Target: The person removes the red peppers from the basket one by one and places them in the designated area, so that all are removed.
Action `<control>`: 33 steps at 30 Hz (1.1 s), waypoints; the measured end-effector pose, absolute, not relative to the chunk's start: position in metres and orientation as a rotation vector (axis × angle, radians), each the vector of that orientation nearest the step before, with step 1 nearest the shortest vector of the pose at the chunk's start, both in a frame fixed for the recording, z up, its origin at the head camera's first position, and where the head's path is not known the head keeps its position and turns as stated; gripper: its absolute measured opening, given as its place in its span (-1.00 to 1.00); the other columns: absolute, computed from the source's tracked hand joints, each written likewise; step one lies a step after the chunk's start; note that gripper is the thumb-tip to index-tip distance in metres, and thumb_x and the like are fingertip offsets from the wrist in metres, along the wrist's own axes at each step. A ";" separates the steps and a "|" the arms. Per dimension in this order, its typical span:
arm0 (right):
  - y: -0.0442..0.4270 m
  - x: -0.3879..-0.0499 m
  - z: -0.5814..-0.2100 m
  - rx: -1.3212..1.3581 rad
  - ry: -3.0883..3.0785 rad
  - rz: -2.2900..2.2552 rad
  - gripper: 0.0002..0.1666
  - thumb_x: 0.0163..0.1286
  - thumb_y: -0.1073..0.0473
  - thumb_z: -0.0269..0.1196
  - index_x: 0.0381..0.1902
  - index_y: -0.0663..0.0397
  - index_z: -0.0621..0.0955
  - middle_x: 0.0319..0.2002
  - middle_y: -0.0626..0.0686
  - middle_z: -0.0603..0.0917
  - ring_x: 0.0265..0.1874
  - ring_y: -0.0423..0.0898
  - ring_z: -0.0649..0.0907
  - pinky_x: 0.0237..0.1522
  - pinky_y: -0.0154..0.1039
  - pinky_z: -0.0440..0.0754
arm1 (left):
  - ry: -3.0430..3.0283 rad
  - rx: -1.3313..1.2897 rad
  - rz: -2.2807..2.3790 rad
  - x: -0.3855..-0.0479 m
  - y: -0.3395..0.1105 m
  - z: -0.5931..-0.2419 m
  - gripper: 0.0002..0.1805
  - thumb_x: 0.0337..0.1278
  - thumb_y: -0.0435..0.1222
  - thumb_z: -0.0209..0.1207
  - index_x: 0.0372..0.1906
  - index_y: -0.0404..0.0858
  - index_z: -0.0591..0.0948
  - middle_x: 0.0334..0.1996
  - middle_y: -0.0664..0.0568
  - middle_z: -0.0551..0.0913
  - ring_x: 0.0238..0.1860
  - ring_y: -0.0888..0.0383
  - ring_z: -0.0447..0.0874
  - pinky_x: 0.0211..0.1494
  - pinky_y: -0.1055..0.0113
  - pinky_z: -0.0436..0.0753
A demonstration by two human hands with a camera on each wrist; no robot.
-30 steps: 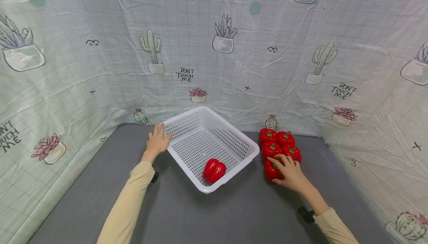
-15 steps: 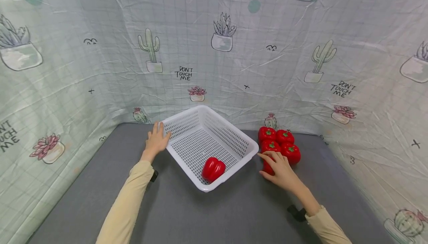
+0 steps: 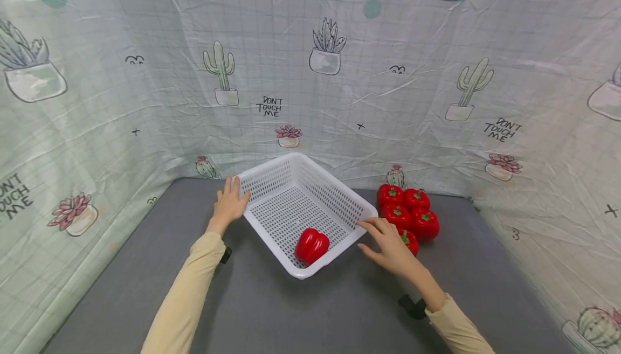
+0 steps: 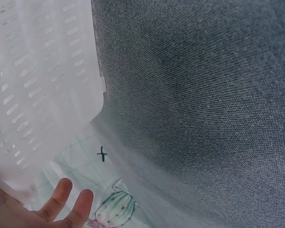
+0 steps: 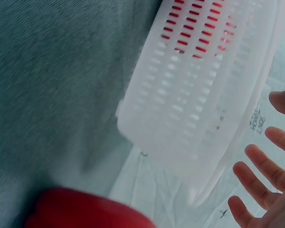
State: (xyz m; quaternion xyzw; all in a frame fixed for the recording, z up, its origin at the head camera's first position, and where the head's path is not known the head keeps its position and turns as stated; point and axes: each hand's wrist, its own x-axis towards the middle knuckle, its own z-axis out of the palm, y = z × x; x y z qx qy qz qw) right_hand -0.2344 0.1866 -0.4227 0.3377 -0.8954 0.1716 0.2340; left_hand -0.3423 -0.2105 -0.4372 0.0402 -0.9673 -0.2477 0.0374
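In the head view my left hand [image 3: 230, 203] rests at the left corner of a white perforated plastic basket [image 3: 264, 233]. Its thumb lies over the rim; two straight fingers show outside the corner in the left wrist view. One red bell pepper [image 3: 311, 246] lies on its side in the basket near the front corner. My right hand [image 3: 390, 249] hovers at the basket's right corner, fingers apart and holding nothing. Whether it touches the rim I cannot tell. Just behind it sits a red bell pepper [image 3: 409, 242] with a green stem, partly hidden by the hand.
Several more red bell peppers [image 3: 397, 217] stand grouped right of the basket, near the back edge of the dark grey table [image 3: 301, 316]. A cactus-print cloth [image 3: 310, 101] hangs behind and along both sides.
My right hand has left the front pepper of the group and moved left to the basket's right corner. That pepper stays on the table. My left hand and the basket keep their places.
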 end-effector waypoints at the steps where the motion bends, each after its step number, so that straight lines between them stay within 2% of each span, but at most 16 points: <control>1: 0.184 -0.234 -0.422 0.933 -2.460 0.480 -0.31 -0.10 0.11 0.42 0.06 0.06 0.49 -0.06 0.05 0.50 -0.08 -0.06 0.45 -0.10 -0.08 0.42 | -2.966 0.123 -0.761 -0.342 -0.210 -0.438 -0.27 0.28 -0.04 -0.26 0.39 -0.31 -0.19 0.40 -0.22 -0.29 0.30 -0.42 -0.19 0.13 -0.36 0.09; 5: 0.176 -0.235 -0.422 0.954 -2.465 0.496 -0.32 -0.09 0.12 0.41 0.07 0.03 0.48 -0.03 0.05 0.49 -0.05 -0.05 0.46 -0.05 -0.04 0.44 | -2.956 0.130 -0.757 -0.343 -0.210 -0.438 -0.27 0.28 -0.04 -0.25 0.39 -0.31 -0.19 0.40 -0.22 -0.27 0.30 -0.42 -0.17 0.14 -0.35 0.11; 11: 0.162 -0.238 -0.423 0.993 -2.474 0.490 -0.34 -0.04 0.08 0.38 0.08 -0.02 0.48 -0.02 0.01 0.49 -0.03 -0.11 0.45 -0.08 -0.10 0.44 | -2.957 0.129 -0.760 -0.342 -0.209 -0.436 -0.28 0.27 -0.05 -0.26 0.39 -0.31 -0.18 0.40 -0.22 -0.28 0.30 -0.43 -0.18 0.13 -0.37 0.09; 18: 0.144 -0.243 -0.422 1.030 -2.525 0.554 -0.38 -0.02 0.07 0.37 0.06 -0.03 0.50 0.01 -0.01 0.52 0.00 -0.10 0.45 -0.01 -0.01 0.41 | -2.954 0.136 -0.758 -0.341 -0.208 -0.437 -0.27 0.26 -0.05 -0.25 0.39 -0.30 -0.18 0.40 -0.21 -0.27 0.31 -0.40 -0.17 0.15 -0.35 0.10; 26: 0.123 -0.254 -0.415 1.060 -2.521 0.557 -0.30 -0.15 0.09 0.44 0.04 -0.02 0.51 -0.01 0.01 0.53 -0.03 -0.08 0.44 -0.01 0.02 0.39 | -2.946 0.139 -0.761 -0.341 -0.210 -0.436 -0.27 0.27 -0.06 -0.25 0.39 -0.32 -0.18 0.40 -0.23 -0.28 0.30 -0.42 -0.18 0.15 -0.36 0.09; 33: 0.109 -0.262 -0.410 1.093 -2.709 0.546 -0.26 -0.10 0.03 0.41 0.12 -0.14 0.46 0.08 0.02 0.47 0.08 -0.04 0.38 0.05 0.03 0.32 | -2.955 0.132 -0.749 -0.344 -0.210 -0.439 -0.27 0.27 -0.04 -0.27 0.39 -0.30 -0.19 0.40 -0.22 -0.30 0.31 -0.42 -0.20 0.16 -0.35 0.09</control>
